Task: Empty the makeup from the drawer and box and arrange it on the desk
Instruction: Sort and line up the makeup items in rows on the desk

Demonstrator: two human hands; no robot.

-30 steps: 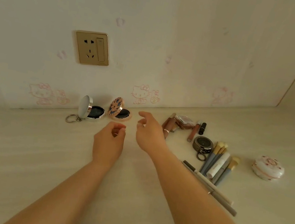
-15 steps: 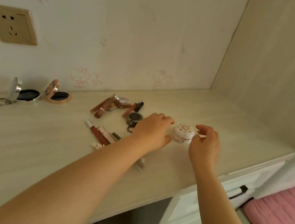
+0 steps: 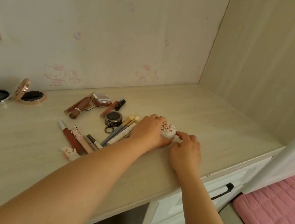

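Observation:
A small round white box [image 3: 168, 131] with a pink flower pattern sits on the pale wooden desk [image 3: 209, 122], right of the laid-out makeup. My left hand [image 3: 148, 132] curls round its left side. My right hand [image 3: 187, 151] meets its right edge with the index fingertip, and the thumb is hidden. Just left of my left hand lie several brushes [image 3: 123, 129], a dark round compact with a ring [image 3: 113, 119], lip gloss tubes [image 3: 78, 107] and pencils [image 3: 93, 142].
Two open compacts [image 3: 32, 96] stand at the far left by the wall. White drawers with black handles [image 3: 224, 191] sit under the desk's right end. A pink mattress [image 3: 282, 212] lies at the right, and a side panel closes off the desk there.
My view swung right. Both hands left the open compacts, crossed to the round white box and closed in from either side until they touched it.

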